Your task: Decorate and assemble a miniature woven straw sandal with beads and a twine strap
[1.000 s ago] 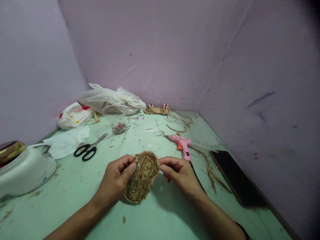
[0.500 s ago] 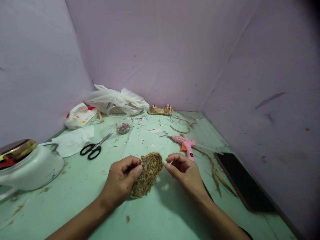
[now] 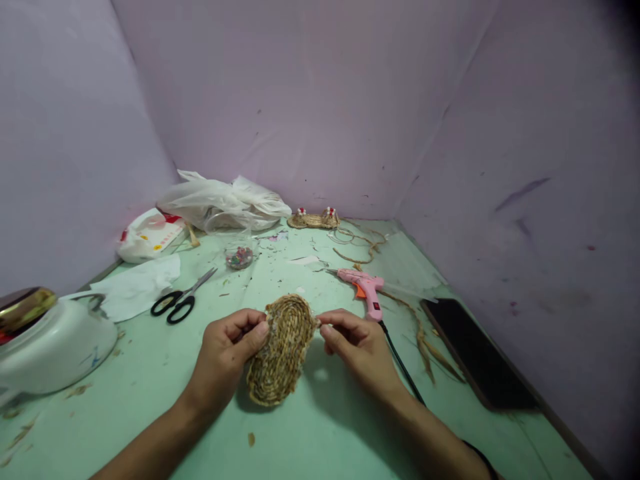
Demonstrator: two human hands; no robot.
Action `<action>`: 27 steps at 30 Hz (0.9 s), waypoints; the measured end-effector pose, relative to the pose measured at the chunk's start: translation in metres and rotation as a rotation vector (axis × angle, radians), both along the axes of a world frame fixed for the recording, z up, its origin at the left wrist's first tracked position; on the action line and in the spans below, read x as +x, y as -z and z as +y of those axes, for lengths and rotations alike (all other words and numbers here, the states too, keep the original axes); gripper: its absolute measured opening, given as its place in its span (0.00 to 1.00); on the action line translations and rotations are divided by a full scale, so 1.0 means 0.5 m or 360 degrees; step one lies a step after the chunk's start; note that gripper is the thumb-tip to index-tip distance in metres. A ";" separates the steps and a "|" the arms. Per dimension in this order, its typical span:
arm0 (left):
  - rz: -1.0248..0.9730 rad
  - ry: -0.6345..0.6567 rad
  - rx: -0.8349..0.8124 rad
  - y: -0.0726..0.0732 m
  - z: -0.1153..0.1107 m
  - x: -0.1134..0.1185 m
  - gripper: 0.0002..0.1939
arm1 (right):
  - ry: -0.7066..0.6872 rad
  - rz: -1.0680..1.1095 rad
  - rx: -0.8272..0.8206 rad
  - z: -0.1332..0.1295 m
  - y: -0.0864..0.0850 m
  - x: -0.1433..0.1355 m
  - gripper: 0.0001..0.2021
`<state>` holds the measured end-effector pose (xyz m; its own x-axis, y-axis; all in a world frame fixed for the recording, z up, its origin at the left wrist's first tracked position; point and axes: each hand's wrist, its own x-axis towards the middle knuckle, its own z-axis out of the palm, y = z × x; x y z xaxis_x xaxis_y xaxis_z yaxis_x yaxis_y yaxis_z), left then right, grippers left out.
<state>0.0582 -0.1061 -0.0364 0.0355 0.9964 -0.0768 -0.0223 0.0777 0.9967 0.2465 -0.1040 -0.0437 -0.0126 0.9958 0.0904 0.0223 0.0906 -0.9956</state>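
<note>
As left fingers [image 3: 257, 337] hold woven oval [image 3: 281, 353], right fingers [image 3: 334, 337] pinch together at edge.

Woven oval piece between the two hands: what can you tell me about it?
The woven oval piece is tan-brown, apparently braided straw or similar plant fibre, coiled in long rings, with a rough edge and pale specks. It tilts over the green table, upper end leaning right; whether its lower end touches down is unclear. The left hand pinches its left edge. The right hand has fingertips at its upper right edge, grip unclear.
</note>
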 end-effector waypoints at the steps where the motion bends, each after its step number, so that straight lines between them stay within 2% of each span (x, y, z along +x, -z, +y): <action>1: -0.0056 0.0006 -0.0054 0.002 0.001 0.000 0.11 | -0.0008 -0.0012 0.0015 0.000 0.000 0.000 0.07; 4: -0.0175 -0.0036 -0.0152 0.005 0.007 0.000 0.11 | 0.0107 -0.0061 -0.0004 0.008 0.000 0.014 0.10; 7: -0.0239 -0.0118 -0.0159 0.002 0.016 -0.004 0.12 | 0.0430 -0.0292 0.0049 0.030 0.002 0.054 0.13; 9: -0.0292 -0.0171 -0.0168 -0.002 0.022 -0.008 0.13 | 0.0663 -0.0697 0.0083 0.049 0.006 0.088 0.15; 11: -0.0355 -0.0193 -0.0187 -0.005 0.027 -0.011 0.14 | 0.0856 -0.1238 -0.0066 0.067 0.012 0.116 0.18; 14: -0.0377 -0.0212 -0.0203 -0.006 0.030 -0.014 0.14 | 0.0821 -0.1652 -0.0334 0.090 0.022 0.136 0.25; 17: -0.0346 -0.0235 -0.0192 -0.002 0.029 -0.017 0.16 | 0.0756 -0.1542 -0.0493 0.107 0.027 0.142 0.25; 23: -0.0402 -0.0219 -0.0162 0.001 0.033 -0.034 0.16 | 0.0583 -0.1122 -0.0640 0.112 0.011 0.154 0.08; 26: -0.0368 -0.0164 -0.0124 0.001 0.037 -0.044 0.15 | 0.0410 -0.0654 -0.0642 0.088 -0.007 0.143 0.06; 27: -0.0314 -0.0147 -0.0078 0.001 0.038 -0.047 0.14 | 0.0293 -0.0364 -0.0617 0.076 -0.013 0.137 0.05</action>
<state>0.0347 -0.0870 -0.0371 -0.0363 0.9914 -0.1260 -0.2259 0.1147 0.9674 0.3151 -0.0660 -0.0371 0.1907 0.9432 -0.2722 0.2256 -0.3120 -0.9229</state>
